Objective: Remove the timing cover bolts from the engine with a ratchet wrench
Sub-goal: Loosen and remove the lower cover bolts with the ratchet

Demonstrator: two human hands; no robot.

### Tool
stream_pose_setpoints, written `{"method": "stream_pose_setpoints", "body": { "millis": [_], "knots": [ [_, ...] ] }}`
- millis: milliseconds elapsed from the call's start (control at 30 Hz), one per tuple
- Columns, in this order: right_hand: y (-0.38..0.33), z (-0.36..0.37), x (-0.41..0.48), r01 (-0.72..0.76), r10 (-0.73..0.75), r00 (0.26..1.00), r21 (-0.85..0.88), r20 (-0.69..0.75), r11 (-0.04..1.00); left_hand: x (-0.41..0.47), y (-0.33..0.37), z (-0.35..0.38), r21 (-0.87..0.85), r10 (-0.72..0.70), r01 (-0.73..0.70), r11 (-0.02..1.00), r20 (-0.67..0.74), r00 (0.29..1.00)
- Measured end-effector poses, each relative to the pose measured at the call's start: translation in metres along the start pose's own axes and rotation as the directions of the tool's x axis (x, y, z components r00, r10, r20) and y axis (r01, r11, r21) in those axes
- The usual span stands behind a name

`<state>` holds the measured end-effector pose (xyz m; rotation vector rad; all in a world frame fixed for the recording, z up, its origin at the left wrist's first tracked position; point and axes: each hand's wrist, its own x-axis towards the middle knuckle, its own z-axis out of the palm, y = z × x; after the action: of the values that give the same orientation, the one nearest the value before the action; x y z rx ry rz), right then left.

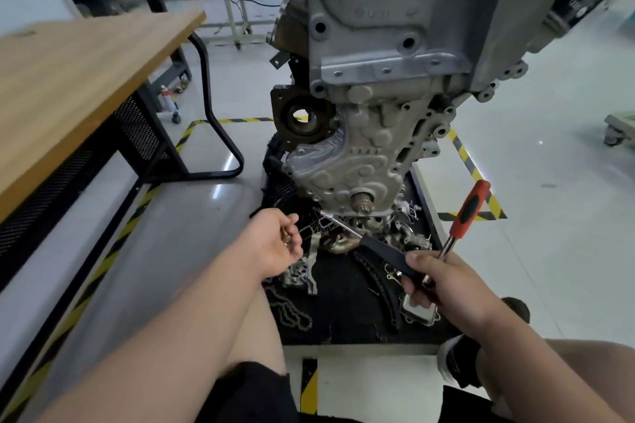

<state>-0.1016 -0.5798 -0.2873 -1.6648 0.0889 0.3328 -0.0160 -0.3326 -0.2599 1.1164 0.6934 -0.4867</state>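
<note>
The right hand (pixel 443 282) is closed around two tools at once: a black-handled tool (pixel 381 252) and a red-handled tool (pixel 469 208). The black one's long axis runs from the fist up and to the left. Its thin steel shaft ends just below the timing cover (pixel 347 161), close to the crank stub (pixel 361 200). The red one stands steeply up and slightly right, away from the engine (pixel 395 27). I cannot tell which is the ratchet, since the heads are hidden or too small. The left hand (pixel 278 245) is curled, pinching a small metal piece (pixel 288 240), perhaps a bolt. Both hands hover over the far half of the black mat (pixel 343 316), which is littered with loose parts (pixel 343 244); the engine rises at the mat's far edge. The cover lies ahead of and above both hands, and the shaft's tip is nearer to it than either hand, so the next move likely means raising the shaft square onto a bolt head
</note>
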Motion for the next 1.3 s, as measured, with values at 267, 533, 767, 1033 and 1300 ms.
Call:
{"method": "stream_pose_setpoints", "body": {
  "millis": [267, 533, 767, 1033, 1300],
  "knots": [
    [-0.003, -0.007, -0.010, 0.012, -0.014, 0.999, -0.033, -0.044, 0.999, 0.019, -0.030, 0.029, -0.166, -0.067, 0.063, 0.984, -0.018, 0.998],
    [-0.005, -0.003, -0.011, -0.005, 0.003, 0.999, -0.041, -0.043, 0.999, 0.020, -0.030, 0.023, -0.255, -0.050, 0.064, 0.965, 0.062, 0.997],
    [-0.002, 0.003, -0.007, -0.012, 0.012, 0.999, -0.010, -0.041, 1.000, 0.014, -0.025, 0.011, -0.122, -0.066, 0.088, 0.989, 0.177, 0.982],
    [-0.003, 0.001, -0.008, -0.014, 0.015, 0.997, 0.017, -0.072, 1.000, 0.008, -0.021, 0.010, -0.149, -0.081, 0.104, 0.983, 0.156, 0.984],
    [0.000, 0.000, -0.005, -0.007, 0.009, 0.998, 0.045, -0.058, 0.999, 0.011, -0.031, 0.015, -0.077, 0.018, -0.003, 0.997, 0.192, 0.981]
  ]
}}
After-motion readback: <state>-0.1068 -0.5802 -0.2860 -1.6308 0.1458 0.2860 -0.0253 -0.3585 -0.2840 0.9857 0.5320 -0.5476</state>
